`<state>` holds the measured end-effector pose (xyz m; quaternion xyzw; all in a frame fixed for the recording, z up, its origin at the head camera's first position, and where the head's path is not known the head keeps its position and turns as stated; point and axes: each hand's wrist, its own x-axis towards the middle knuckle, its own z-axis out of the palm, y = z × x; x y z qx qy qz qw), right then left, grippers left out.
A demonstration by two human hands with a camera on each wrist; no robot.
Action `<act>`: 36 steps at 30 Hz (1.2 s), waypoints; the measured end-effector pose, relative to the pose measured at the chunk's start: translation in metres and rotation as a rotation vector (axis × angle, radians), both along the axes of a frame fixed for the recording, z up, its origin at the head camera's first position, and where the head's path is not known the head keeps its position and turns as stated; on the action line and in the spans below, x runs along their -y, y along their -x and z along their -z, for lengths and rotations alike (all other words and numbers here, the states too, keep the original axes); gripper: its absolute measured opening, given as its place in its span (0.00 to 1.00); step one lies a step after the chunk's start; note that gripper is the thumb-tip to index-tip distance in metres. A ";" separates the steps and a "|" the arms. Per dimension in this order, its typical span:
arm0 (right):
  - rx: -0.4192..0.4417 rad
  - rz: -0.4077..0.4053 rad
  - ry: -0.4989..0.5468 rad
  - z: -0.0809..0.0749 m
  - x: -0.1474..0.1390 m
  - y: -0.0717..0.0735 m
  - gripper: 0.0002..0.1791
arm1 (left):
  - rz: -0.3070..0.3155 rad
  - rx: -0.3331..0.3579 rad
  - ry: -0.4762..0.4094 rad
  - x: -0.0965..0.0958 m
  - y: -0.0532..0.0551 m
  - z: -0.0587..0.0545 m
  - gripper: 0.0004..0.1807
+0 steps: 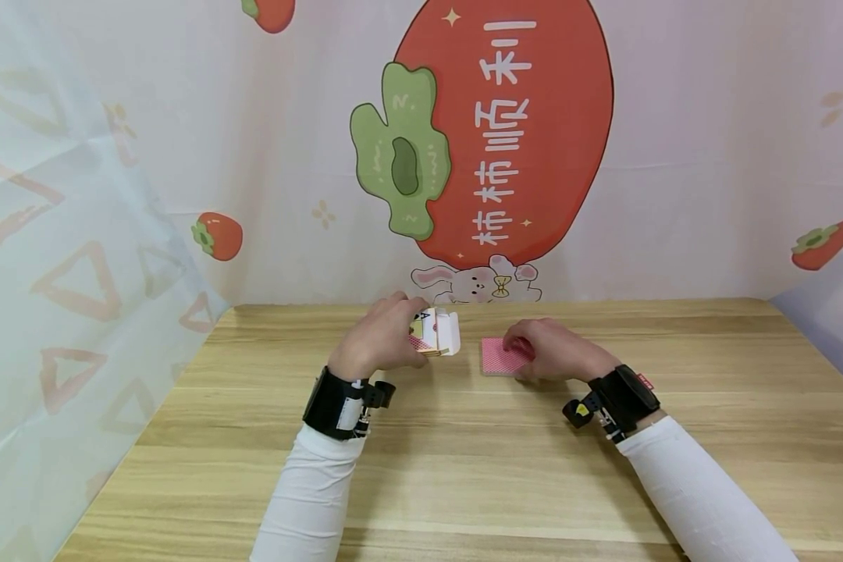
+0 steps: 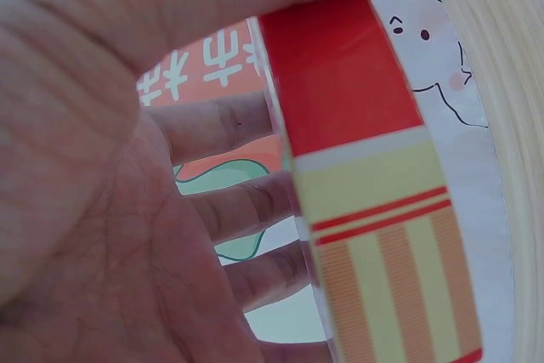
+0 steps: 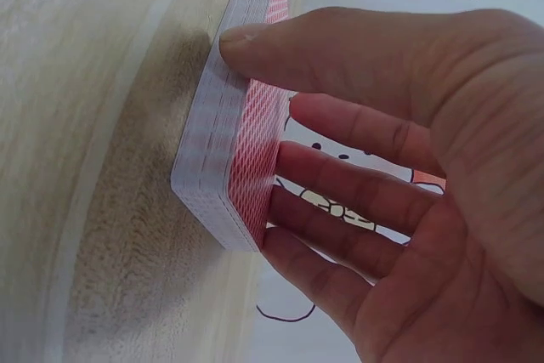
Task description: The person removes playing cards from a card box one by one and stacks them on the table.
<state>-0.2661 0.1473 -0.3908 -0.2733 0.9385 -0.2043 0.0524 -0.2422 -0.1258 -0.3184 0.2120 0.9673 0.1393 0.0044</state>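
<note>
A: Where is the deck of cards (image 1: 497, 357)?

B: On the wooden surface (image 1: 478, 476), near its far edge, red patterned back facing up.

A: Does anything have hold of it?

B: The right hand (image 1: 558, 351) does. Its thumb presses one long side and the fingers meet the opposite edge, so it's grasped while resting there.

A: What about the left hand (image 1: 382, 336)?

B: Its fingers and thumb are gripping a card box (image 1: 432, 336), to the left of the deck and apart from it. A white flap (image 1: 452, 334) sticks out towards the deck, and one side is red and cream with orange stripes. Whether the box touches the surface, I can't tell.

A: And further out?

B: A black band (image 1: 336, 403) on each wrist, white sleeves (image 1: 309, 496), then a pale backdrop (image 1: 288, 101) with a big red fruit (image 1: 555, 133) above a cartoon rabbit (image 1: 474, 282).
</note>
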 end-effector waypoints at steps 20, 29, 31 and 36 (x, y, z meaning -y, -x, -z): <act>-0.046 -0.005 0.053 -0.008 -0.005 -0.001 0.27 | 0.002 0.019 0.003 -0.002 0.000 0.000 0.40; -0.170 -0.013 0.252 -0.022 0.004 -0.008 0.20 | 0.020 0.001 -0.018 -0.005 -0.001 0.000 0.39; -0.211 -0.025 0.316 -0.025 0.008 -0.011 0.19 | 0.022 -0.003 -0.024 -0.006 -0.001 0.000 0.39; -0.260 -0.026 0.472 -0.033 0.021 -0.020 0.14 | 0.030 -0.012 -0.026 -0.009 -0.002 0.001 0.39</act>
